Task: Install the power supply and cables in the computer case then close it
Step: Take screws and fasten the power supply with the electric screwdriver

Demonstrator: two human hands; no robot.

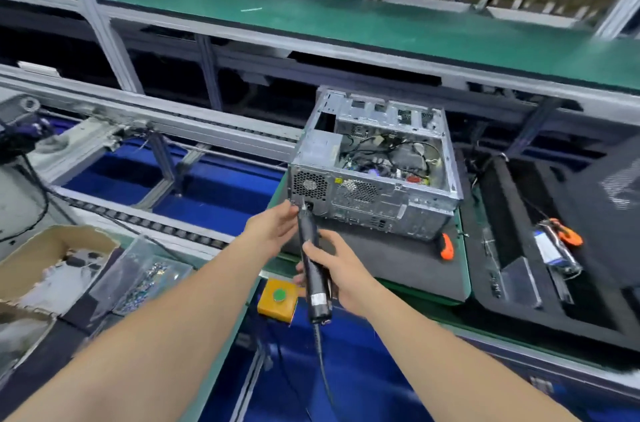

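A silver computer case (429, 200) lies open-side up on a dark mat (388, 259), its cables and board showing inside. The power supply (317, 158) sits in the case's near left corner, fan grille facing me. My right hand (337, 271) grips a black electric screwdriver (313, 262), whose tip meets the rear panel just below the grille. My left hand (273, 224) reaches to the same spot, fingertips at the bit beside the panel; whether they pinch anything is hidden.
A yellow box with a green button (278, 298) sits under my hands. A clear bin of screws (147, 279) and a cardboard box (52, 262) stand at left. An orange-handled tool (446, 246) lies on the mat. A black tray (554, 248) is at right.
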